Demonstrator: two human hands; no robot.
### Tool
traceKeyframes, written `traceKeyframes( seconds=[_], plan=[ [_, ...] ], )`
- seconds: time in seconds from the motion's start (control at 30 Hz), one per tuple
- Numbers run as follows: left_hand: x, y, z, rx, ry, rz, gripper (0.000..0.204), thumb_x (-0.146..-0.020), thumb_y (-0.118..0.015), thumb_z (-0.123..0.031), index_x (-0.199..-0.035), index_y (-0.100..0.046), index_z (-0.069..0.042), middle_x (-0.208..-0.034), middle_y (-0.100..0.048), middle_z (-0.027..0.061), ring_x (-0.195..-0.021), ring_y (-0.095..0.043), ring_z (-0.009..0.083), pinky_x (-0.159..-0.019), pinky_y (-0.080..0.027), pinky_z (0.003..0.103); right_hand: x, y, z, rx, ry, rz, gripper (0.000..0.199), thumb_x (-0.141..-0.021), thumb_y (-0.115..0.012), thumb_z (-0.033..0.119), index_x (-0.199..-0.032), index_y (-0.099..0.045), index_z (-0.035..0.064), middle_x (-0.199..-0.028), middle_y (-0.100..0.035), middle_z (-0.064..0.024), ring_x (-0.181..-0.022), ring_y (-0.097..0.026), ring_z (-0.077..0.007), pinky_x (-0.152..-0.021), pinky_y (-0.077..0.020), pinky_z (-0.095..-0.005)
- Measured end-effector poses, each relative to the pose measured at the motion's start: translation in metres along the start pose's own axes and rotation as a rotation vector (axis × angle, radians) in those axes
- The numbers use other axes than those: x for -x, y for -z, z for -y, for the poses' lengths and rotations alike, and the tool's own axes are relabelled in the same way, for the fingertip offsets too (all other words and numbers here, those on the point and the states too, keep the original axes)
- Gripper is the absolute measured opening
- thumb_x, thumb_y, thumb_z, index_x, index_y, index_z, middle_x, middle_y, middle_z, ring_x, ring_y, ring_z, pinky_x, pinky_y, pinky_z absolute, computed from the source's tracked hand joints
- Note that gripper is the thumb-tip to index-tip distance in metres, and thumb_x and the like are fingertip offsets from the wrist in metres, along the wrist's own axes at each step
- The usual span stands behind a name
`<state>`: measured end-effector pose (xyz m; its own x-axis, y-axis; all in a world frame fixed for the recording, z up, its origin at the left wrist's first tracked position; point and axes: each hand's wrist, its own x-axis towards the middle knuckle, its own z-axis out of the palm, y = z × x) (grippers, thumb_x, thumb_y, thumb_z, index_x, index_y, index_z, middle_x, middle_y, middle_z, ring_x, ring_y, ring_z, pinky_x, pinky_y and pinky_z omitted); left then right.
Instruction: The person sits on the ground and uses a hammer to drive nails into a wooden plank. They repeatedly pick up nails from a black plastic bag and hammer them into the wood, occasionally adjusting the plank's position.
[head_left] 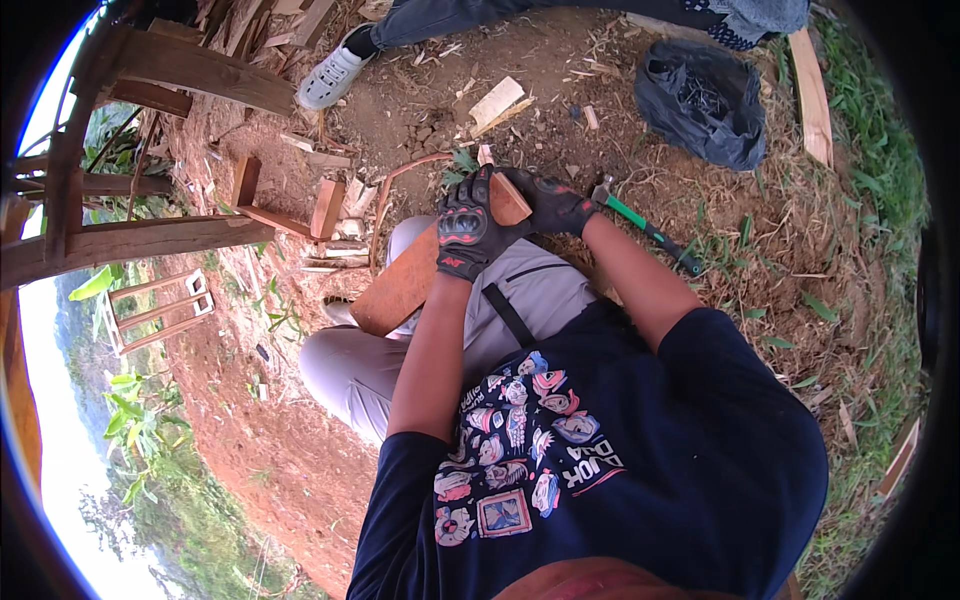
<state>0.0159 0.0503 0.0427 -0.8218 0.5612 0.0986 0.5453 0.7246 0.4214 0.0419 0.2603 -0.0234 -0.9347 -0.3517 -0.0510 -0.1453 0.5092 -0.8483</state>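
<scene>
From the head camera, looking down: the person sits on bare red earth on a slope, knees up, and both gloved hands are on one reddish wooden board (400,285) laid slantwise across the lap. The left hand (462,232) is wrapped tight round the board's upper part, fingers closed over its edge. The right hand (553,207) is closed too, clamped on the board's top end just beside the left, the two gloves all but touching.

Just past the right hand a hammer (640,226) with a green handle lies loose on the ground, head towards the gloves. Farther out beyond it sits a black bag (700,100). Up ahead of the hands another person's pale shoe (332,75) rests on the dirt, with wood offcuts (497,102) scattered between.

Risks, as I judge them: the board rests only on the thighs, so a slackened grip could let its lower end slide off toward the slope. Its rough edges could snag the gloves. The hammer lies unsecured on tilted ground and might roll out of reach, and the nearby foot is close enough to be clipped if the board swings.
</scene>
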Motion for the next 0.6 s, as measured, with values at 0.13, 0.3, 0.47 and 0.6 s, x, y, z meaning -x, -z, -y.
traceKeyframes(
  seconds=[0.13,0.3,0.47,0.6],
  plan=[
    [0.001,-0.003,0.004,-0.015,-0.016,-0.022,0.117,-0.067,-0.095,-0.062,-0.155,-0.049,-0.001,-0.144,-0.062,0.0255,-0.134,-0.061,0.0413,-0.115,-0.048,0.052,-0.008,-0.007,-0.007,0.0,0.02,0.004,0.109,-0.08,-0.091,0.047,-0.166,-0.037,0.0073,-0.161,-0.052,-0.0239,-0.149,-0.052,-0.0397,-0.124,-0.0423,-0.0453],
    [-0.001,-0.001,0.003,-0.028,0.005,0.007,0.119,-0.066,-0.094,-0.065,-0.155,-0.049,-0.001,-0.144,-0.063,0.026,-0.131,-0.062,0.0423,-0.113,-0.049,0.052,-0.006,-0.01,-0.012,-0.014,0.026,-0.004,0.111,-0.081,-0.091,0.047,-0.167,-0.034,0.0071,-0.165,-0.048,-0.0214,-0.152,-0.049,-0.0374,-0.126,-0.0401,-0.0441],
    [-0.003,0.0,0.001,-0.01,-0.02,-0.03,0.119,-0.067,-0.093,-0.066,-0.156,-0.048,-0.001,-0.144,-0.063,0.0252,-0.13,-0.063,0.0429,-0.112,-0.05,0.053,-0.007,-0.011,-0.02,-0.108,0.048,-0.003,0.114,-0.08,-0.093,0.046,-0.168,-0.033,0.0071,-0.166,-0.045,-0.0203,-0.153,-0.047,-0.0348,-0.127,-0.039,-0.0436],
    [-0.004,0.0,0.008,-0.006,0.019,0.001,0.119,-0.067,-0.093,-0.065,-0.156,-0.049,-0.001,-0.145,-0.063,0.0248,-0.131,-0.062,0.0431,-0.111,-0.05,0.053,-0.011,-0.005,-0.008,-0.143,0.022,0.019,0.114,-0.079,-0.095,0.044,-0.167,-0.034,0.0069,-0.164,-0.049,-0.0201,-0.151,-0.05,-0.034,-0.126,-0.0407,-0.0437]
  ],
)
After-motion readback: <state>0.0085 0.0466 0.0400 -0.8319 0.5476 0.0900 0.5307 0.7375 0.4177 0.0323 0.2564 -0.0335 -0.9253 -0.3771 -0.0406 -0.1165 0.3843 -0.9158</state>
